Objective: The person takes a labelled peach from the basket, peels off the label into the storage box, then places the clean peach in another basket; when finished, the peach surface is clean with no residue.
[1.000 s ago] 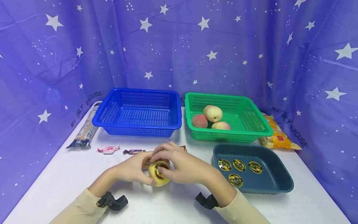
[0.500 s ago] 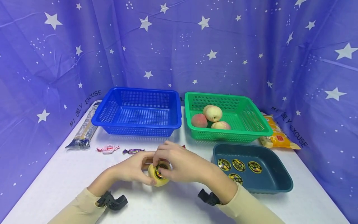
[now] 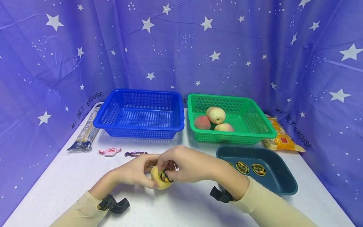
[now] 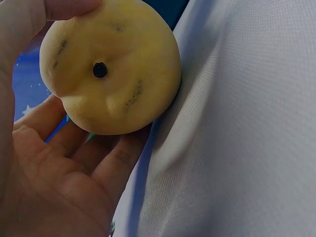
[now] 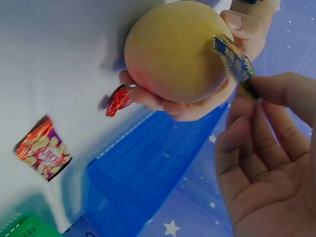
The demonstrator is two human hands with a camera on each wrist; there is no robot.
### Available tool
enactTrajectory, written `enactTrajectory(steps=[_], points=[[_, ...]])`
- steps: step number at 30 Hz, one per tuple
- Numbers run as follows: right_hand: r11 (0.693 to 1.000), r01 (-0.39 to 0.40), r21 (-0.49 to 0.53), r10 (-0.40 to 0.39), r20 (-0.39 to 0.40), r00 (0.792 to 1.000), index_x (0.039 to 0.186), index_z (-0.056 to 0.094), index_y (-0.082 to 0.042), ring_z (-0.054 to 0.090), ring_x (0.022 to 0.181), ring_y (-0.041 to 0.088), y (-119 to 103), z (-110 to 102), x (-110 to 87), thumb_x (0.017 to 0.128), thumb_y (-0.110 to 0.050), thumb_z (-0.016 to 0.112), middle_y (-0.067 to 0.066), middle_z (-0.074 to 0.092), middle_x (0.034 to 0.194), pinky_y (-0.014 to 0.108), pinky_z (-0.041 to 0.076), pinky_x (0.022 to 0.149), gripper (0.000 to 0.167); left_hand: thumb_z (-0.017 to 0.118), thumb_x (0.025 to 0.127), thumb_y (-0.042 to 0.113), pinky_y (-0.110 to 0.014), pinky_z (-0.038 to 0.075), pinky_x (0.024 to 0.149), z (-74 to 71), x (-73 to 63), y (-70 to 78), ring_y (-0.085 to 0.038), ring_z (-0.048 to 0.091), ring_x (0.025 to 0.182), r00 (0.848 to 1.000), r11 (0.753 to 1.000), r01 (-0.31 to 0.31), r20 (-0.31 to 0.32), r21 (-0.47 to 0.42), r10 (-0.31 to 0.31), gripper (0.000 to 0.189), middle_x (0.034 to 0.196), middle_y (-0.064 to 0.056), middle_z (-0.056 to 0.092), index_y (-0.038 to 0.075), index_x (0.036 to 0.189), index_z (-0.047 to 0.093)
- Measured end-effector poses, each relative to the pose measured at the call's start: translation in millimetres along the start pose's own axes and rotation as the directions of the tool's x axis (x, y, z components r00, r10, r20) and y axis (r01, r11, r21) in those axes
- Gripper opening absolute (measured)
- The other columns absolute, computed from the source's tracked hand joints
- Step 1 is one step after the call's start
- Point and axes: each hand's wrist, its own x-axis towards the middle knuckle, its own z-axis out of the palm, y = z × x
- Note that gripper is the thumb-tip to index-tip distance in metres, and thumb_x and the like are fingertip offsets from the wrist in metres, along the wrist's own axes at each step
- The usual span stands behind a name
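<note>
My left hand (image 3: pixel 134 171) holds a yellow peach (image 3: pixel 158 185) low over the table, thumb on the near side and fingers behind. In the left wrist view the peach (image 4: pixel 118 98) shows a dark spot at its middle. With thumb and fingertips, my right hand (image 3: pixel 191 165) pinches a black-and-gold round sticker (image 3: pixel 164 177) at the right side of the peach. The sticker (image 5: pixel 237 61) looks bent and stands at an angle to the skin in the right wrist view; whether its edge still touches the peach I cannot tell.
Behind stand a blue basket (image 3: pixel 139 127) and a green basket (image 3: pixel 235 137) with peaches. A dark teal tray (image 3: pixel 279 186) holding stickers lies under my right forearm. Wrapped candies (image 3: pixel 110 151), a snack packet (image 5: pixel 45 150), a long packet (image 3: pixel 86 129) and an orange bag (image 3: pixel 283 140) lie around.
My right hand has turned and shifted slightly right, its forearm swinging over the tray. The sticker, flat on the peach before, is now lifted and bent. My left hand stays in place.
</note>
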Motion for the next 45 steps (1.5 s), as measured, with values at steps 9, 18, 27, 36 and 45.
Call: enactTrajectory(steps=[9,18,27,36,45], points=[[0.977,-0.123,0.176,0.125,0.003,0.992,0.106,0.079,-0.024,0.072,0.085,0.011,16,-39,-35.1,0.097,-0.007,0.078,-0.012,0.078,0.094,0.028,0.064,0.078,0.019,0.091,0.082,0.013,-0.029,0.055,0.119,0.1,0.1,-0.8,-0.024,0.065,0.14,1.0,1.0,0.003,-0.023,0.012,-0.003,0.074,0.153,-0.007,0.067,0.017,0.151,0.065],[0.905,-0.24,0.351,0.248,0.023,0.969,0.111,0.077,-0.014,0.077,0.088,0.023,55,-69,-91.1,0.099,-0.011,0.081,0.004,0.081,0.098,0.034,0.068,0.081,0.013,0.092,0.08,0.012,-0.027,0.054,0.119,1.3,-0.4,-0.1,-0.027,0.064,0.143,0.999,1.0,0.007,-0.034,0.004,-0.007,0.074,0.154,-0.01,0.066,0.017,0.15,0.066],[0.817,-0.395,0.419,0.416,0.043,0.908,0.118,0.074,-0.001,0.076,0.09,0.023,101,-88,-147.7,0.101,-0.011,0.078,0.011,0.081,0.099,0.035,0.067,0.082,0.02,0.093,0.081,0.013,-0.026,0.052,0.12,-0.4,-0.9,0.0,-0.031,0.063,0.145,0.999,1.0,0.025,-0.036,0.006,-0.025,0.074,0.155,-0.008,0.066,0.019,0.15,0.066],[0.775,-0.469,0.424,0.481,0.087,0.872,0.119,0.072,0.003,0.077,0.089,0.028,136,-78,-188.4,0.1,-0.004,0.073,0.014,0.08,0.092,0.039,0.068,0.082,0.02,0.094,0.081,0.014,-0.026,0.053,0.12,-2.4,-3.8,1.1,-0.028,0.064,0.144,0.998,0.999,0.033,-0.049,0.035,-0.032,0.073,0.153,-0.005,0.067,0.023,0.147,0.067],[0.787,-0.488,0.378,0.487,0.106,0.867,0.115,0.071,0.003,0.066,0.07,0.019,149,-66,-219.0,0.098,0.001,0.068,0.014,0.072,0.079,0.033,0.062,0.064,0.017,0.094,0.081,0.015,-0.028,0.053,0.121,-2.2,-3.1,0.7,-0.025,0.064,0.144,0.998,0.999,0.031,-0.052,0.033,-0.03,0.072,0.154,-0.006,0.066,0.022,0.148,0.067]])
